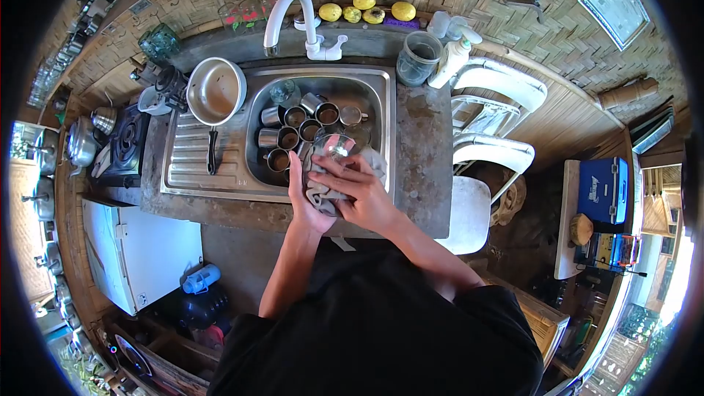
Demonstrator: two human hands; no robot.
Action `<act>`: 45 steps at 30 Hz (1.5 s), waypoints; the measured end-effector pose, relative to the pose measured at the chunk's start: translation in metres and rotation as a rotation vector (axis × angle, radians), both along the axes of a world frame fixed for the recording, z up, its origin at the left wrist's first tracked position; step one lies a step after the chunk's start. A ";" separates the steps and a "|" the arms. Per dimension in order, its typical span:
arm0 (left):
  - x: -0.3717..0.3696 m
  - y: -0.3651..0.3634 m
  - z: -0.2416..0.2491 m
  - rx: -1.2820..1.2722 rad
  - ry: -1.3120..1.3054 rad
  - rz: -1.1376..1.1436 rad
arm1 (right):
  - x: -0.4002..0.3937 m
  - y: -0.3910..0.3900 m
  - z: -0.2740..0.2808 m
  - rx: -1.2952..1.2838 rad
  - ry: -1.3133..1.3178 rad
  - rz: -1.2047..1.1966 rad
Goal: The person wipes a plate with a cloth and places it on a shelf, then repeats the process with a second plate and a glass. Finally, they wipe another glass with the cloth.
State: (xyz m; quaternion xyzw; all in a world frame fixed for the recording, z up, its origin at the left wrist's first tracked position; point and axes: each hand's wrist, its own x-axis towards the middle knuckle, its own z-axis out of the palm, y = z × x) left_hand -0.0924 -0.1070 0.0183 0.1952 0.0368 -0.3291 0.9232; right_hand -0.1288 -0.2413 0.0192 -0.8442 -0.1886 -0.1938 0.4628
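Observation:
A clear glass [334, 145] is held over the near right part of the sink [380, 95]. My left hand [306, 202] supports it from the left, with a grey patterned cloth [321, 196] bunched between the palms. From the right, my right hand [357, 187] presses its fingers on the cloth and the glass. Several metal cups [289, 136] stand and lie in the basin beyond my hands, and another clear glass [284, 93] rests at the basin's back left. The white faucet [290, 18] arches over the sink's back edge.
A pan [216, 92] sits on the drainboard, its black handle pointing toward me. Yellow fruits [330, 12] line the back ledge. Right of the sink are a grey plastic container [419, 59], a pump bottle [451, 61] and white chairs [484, 150]. A stove [126, 143] stands left.

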 end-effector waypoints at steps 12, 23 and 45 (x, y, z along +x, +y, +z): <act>0.006 0.005 -0.005 0.061 -0.046 0.125 | 0.005 -0.012 -0.003 -0.145 0.093 -0.221; 0.019 0.008 -0.018 0.100 -0.086 0.117 | -0.024 0.017 0.017 0.269 0.280 0.038; 0.002 0.006 0.005 0.073 -0.115 0.204 | 0.018 -0.011 -0.013 -0.107 -0.128 -0.146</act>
